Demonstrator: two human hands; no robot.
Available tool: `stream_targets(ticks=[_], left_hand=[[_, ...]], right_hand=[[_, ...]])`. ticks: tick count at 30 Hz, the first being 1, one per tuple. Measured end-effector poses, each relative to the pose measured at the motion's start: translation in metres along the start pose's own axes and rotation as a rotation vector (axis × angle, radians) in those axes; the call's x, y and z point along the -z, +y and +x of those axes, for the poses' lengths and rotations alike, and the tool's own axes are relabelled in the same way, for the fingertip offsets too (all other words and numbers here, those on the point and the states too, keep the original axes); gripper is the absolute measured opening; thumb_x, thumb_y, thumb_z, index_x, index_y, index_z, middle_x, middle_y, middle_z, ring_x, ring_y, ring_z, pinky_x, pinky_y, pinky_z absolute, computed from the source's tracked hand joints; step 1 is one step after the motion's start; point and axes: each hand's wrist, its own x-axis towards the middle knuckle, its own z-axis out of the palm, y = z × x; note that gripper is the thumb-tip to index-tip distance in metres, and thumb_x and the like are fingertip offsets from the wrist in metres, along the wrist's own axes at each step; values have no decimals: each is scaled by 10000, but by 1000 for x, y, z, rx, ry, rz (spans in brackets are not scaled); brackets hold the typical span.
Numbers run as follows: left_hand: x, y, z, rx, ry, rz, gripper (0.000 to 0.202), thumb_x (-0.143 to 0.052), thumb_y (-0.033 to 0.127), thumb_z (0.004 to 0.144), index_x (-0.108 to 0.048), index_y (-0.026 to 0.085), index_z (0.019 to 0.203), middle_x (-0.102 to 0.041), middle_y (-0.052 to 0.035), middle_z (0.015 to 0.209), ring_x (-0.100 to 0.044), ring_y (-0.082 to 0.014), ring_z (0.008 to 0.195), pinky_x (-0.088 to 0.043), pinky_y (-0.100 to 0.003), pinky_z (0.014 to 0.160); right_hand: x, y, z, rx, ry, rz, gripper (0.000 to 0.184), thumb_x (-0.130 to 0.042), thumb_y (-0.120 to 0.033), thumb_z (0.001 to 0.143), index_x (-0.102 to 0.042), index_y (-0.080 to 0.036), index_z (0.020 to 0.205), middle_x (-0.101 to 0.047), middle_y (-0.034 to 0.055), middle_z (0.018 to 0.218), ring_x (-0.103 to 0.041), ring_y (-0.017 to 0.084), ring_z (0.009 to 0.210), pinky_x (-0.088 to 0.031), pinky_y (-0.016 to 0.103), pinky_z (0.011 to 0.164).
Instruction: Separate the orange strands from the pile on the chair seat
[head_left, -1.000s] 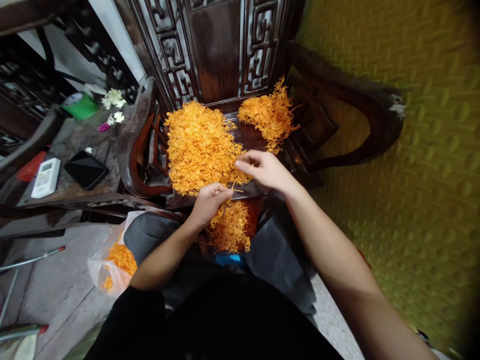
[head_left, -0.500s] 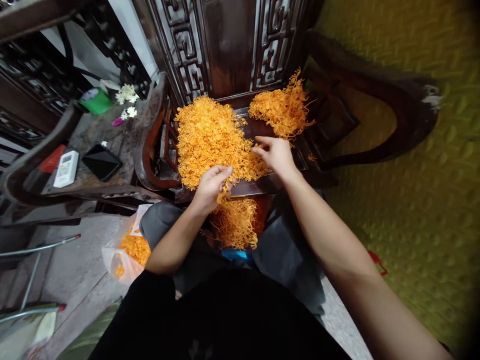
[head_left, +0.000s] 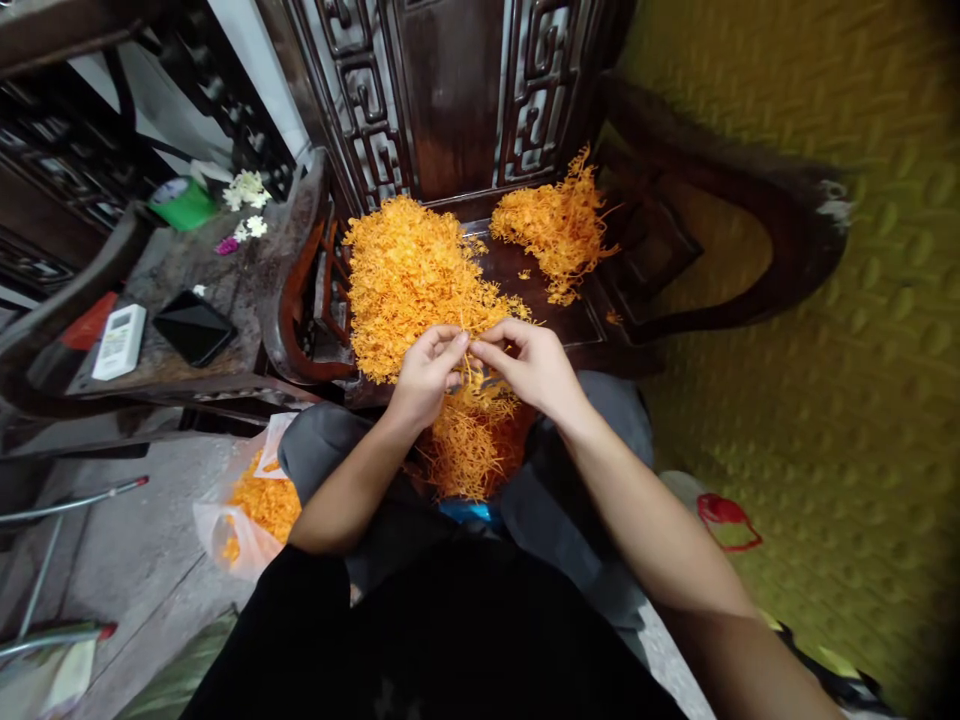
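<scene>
In front of me a large heap of small orange, frilly, spidery pieces (head_left: 409, 280) covers the left part of a dark wooden chair seat (head_left: 506, 265). My left hand (head_left: 429, 375) pinches a thin orange strand (head_left: 468, 368) at the near edge of the heap. Close against it, my right hand (head_left: 536, 365) pinches at the same strand, fingertips almost meeting the left ones. Below both hands, a tangled orange bunch (head_left: 469, 450) lies between my knees. At the seat's back right rests another stringy orange clump (head_left: 555, 230).
The chair's curved armrest (head_left: 780, 170) rises at the right. On the left, a side table (head_left: 169, 285) bears a black phone (head_left: 193, 328), a white remote (head_left: 120, 342), green tape (head_left: 182, 205) and white flowers (head_left: 246, 190). A plastic bag (head_left: 214, 525) of orange pieces stands on the floor.
My right hand has moved left and nearer, from the edge of the heap to my left hand. The fingertips of both hands now come together at the orange strand.
</scene>
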Motion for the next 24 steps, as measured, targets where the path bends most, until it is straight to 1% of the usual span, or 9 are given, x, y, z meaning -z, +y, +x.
stream_targets(ticks=[3,6,8,10,12,15,17,21,24], left_hand=[[1,5,-5,17,-57,118,344,-879,361,746,-640,172,905,-673,13,716,-571,-63,555,-400,-184,487],[5,14,-12,83,-94,167,345,-900,337,692,-638,154,821,-685,-7,661,-500,-49,482,-332,-192,438],[8,19,-14,101,-62,131,344,-896,329,681,-626,161,811,-686,-6,655,-461,-43,452,-294,-195,411],[9,19,-12,109,-24,62,352,-892,319,674,-611,176,829,-668,13,653,-444,-44,448,-269,-189,399],[8,17,-7,104,21,-3,323,-879,283,685,-616,181,844,-658,19,682,-482,-53,497,-300,-180,420],[6,12,1,95,84,-39,173,-810,193,738,-687,157,855,-698,-21,773,-576,-78,629,-429,-194,531],[6,10,3,92,108,-39,129,-756,147,764,-743,141,893,-744,-59,863,-636,-99,722,-505,-224,662],[11,9,1,41,39,30,356,-777,123,739,-778,167,1092,-770,-99,1153,-722,-150,927,-532,-279,890],[14,8,-2,-41,-18,113,519,-845,161,710,-744,206,1217,-712,-104,1337,-727,-157,976,-538,-288,930]], right_hand=[[0,12,1,-10,150,15,228,-715,-408,887,-709,-190,818,-712,29,767,-620,169,693,-469,311,655],[17,38,14,12,453,-120,162,-694,-341,879,-709,-192,817,-727,46,819,-636,187,747,-487,328,704],[31,60,27,-53,640,-189,146,-687,-321,858,-709,-188,801,-723,51,780,-626,195,708,-498,340,694],[39,80,40,-109,594,-229,153,-701,-332,841,-730,-182,833,-722,48,749,-621,196,670,-516,351,693],[38,92,50,-104,434,-263,181,-707,-326,841,-764,-172,919,-733,49,776,-641,199,694,-541,361,734],[26,91,55,-45,214,-387,250,-714,-295,840,-804,-159,1030,-743,96,938,-677,225,828,-560,403,867],[19,81,53,11,196,-474,278,-693,-272,864,-811,-158,1088,-722,135,1062,-681,258,942,-543,441,957],[20,46,37,161,337,-452,263,-562,-247,980,-799,-179,1071,-737,121,1037,-683,259,985,-534,421,964],[22,15,23,203,259,-379,244,-599,-330,995,-783,-192,1075,-757,100,1026,-696,246,949,-538,397,916]])
